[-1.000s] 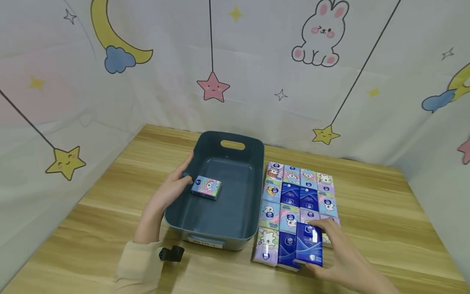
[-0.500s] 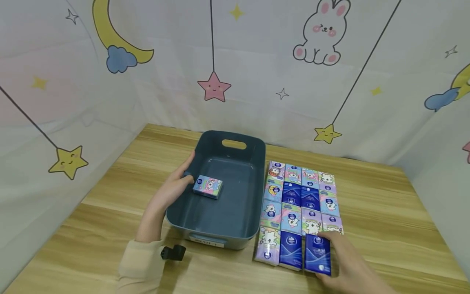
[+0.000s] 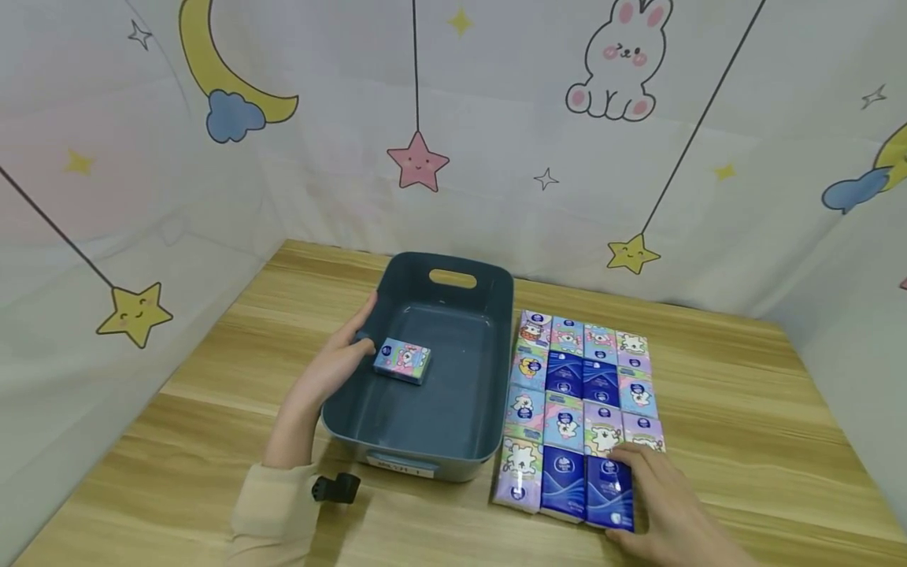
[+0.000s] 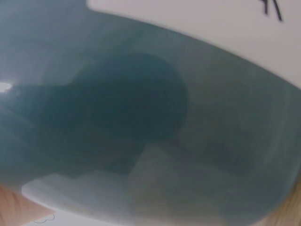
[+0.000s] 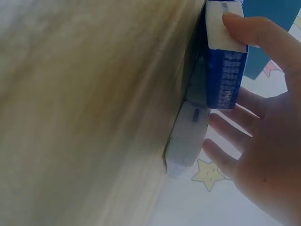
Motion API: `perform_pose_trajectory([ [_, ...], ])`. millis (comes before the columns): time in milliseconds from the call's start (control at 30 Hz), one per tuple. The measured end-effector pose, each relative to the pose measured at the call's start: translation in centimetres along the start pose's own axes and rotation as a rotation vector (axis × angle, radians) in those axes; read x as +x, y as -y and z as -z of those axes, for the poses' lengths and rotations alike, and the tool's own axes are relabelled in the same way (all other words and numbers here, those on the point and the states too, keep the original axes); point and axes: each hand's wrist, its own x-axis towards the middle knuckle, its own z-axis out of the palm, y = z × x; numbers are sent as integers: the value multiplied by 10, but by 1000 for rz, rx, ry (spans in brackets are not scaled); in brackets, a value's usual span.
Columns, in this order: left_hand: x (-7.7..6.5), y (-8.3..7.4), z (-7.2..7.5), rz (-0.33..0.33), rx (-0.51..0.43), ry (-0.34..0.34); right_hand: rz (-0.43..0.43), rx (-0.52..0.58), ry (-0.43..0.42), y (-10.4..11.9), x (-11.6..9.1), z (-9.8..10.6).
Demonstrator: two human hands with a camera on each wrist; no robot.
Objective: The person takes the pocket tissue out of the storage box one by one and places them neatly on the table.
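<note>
A dark teal plastic bin (image 3: 453, 409) has my left hand (image 3: 333, 366) gripping its left rim; its wall (image 4: 131, 103) fills the left wrist view. Inside lies one pastel cartoon tissue pack (image 3: 402, 361). Right of the bin, several tissue packs lie flat in rows. At the front right of these, my right hand (image 3: 659, 500) pinches a dark blue tissue pack (image 3: 609, 492) by its near and far ends. This pack sits beside another blue pack (image 3: 564, 482). In the right wrist view, the thumb (image 5: 258, 30) presses the pack's white end.
The wooden table (image 3: 212, 378) runs back to a white curtain (image 3: 496, 157) printed with stars, a moon and a rabbit. A white label (image 3: 401, 467) is on the bin's front. A black clip-like piece (image 3: 335, 488) is at my left sleeve.
My right hand has lowered the blue tissue pack from above the front row and moved it right, then slid it slightly left against its neighbour. My left hand has stayed on the bin.
</note>
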Motion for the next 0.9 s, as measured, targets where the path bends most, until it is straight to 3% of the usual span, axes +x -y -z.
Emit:
perform_pose_trajectory([
  [900, 0, 1, -1, -10, 8, -2, -40, 16, 87, 1, 5, 4],
])
